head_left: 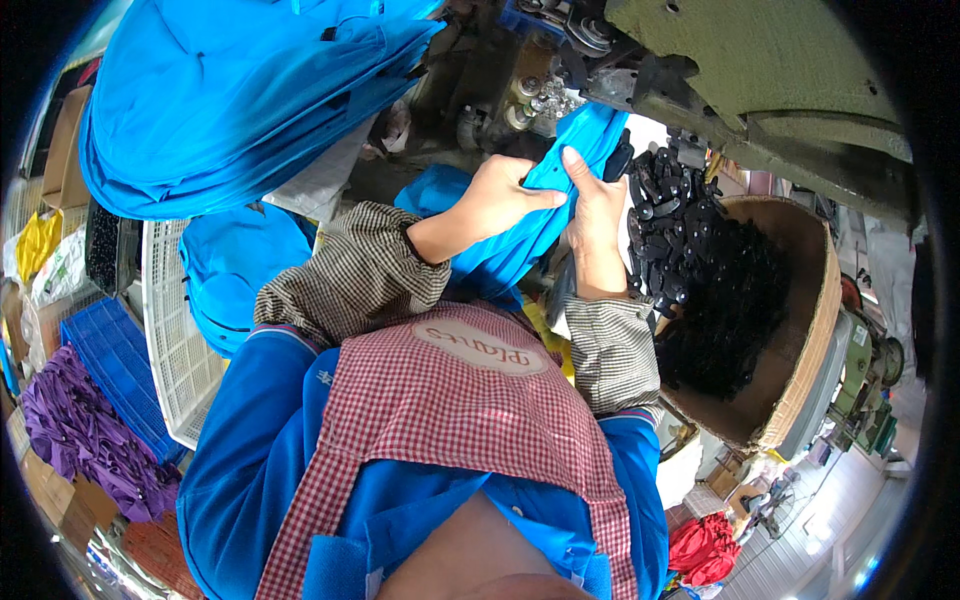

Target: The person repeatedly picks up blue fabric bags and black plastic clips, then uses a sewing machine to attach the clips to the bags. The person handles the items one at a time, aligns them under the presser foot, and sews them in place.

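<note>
Both my hands grip one bright blue fabric piece (590, 140), held up below the metal head of a green machine (770, 60). On its left side my left hand (500, 200) pinches the cloth, thumb pointing right. My right hand (597, 215) holds the right edge, with its thumb raised against the fabric. The lower part of the cloth hangs in folds toward my apron. Where its upper end meets the machine, I cannot make out the contact. Small shiny metal parts (552, 98) lie just beyond the cloth.
A large stack of blue fabric pieces (230, 100) fills the upper left. More blue cloth (240, 270) lies beside a white plastic basket (165, 330). At right, small black pieces (670, 215) lie beside a cardboard box (815, 330) holding more black pieces. Purple cloth (85, 430) sits lower left.
</note>
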`<state>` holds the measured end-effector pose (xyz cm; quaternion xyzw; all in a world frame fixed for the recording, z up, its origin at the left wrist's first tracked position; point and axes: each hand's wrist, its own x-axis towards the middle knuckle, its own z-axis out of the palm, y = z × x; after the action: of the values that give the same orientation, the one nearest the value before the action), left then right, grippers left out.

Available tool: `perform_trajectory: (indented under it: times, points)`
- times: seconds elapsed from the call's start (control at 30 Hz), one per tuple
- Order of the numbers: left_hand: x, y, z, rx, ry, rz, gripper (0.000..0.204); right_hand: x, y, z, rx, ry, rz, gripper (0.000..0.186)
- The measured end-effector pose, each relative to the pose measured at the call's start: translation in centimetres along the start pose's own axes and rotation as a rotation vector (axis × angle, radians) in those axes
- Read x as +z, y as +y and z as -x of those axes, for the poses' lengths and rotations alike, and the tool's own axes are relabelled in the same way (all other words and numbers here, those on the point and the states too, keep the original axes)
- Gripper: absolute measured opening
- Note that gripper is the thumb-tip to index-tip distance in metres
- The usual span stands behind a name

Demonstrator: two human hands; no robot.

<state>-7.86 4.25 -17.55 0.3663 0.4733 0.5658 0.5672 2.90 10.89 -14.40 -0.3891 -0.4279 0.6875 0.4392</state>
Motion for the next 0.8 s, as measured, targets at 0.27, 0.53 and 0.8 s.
perform_trajectory:
  times: [0.27, 0.53, 0.8]
  points:
    - [-1.1, 1.3, -0.8, 0.058, 0.052, 0.115, 0.010, 1.7, -1.2, -1.8, -0.053, -0.098, -0.051, 0.029]
    - [-3.6, 4.1, -3.9, 0.054, 0.159, 0.086, 0.018, 3.7, -0.6, -6.7, -0.056, -0.084, 0.024, 0.034]
    - [-4.6, 3.0, -4.3, -0.235, 0.161, 0.356, 0.026, 2.7, 1.3, -8.8, 0.103, -0.055, 0.062, 0.029]
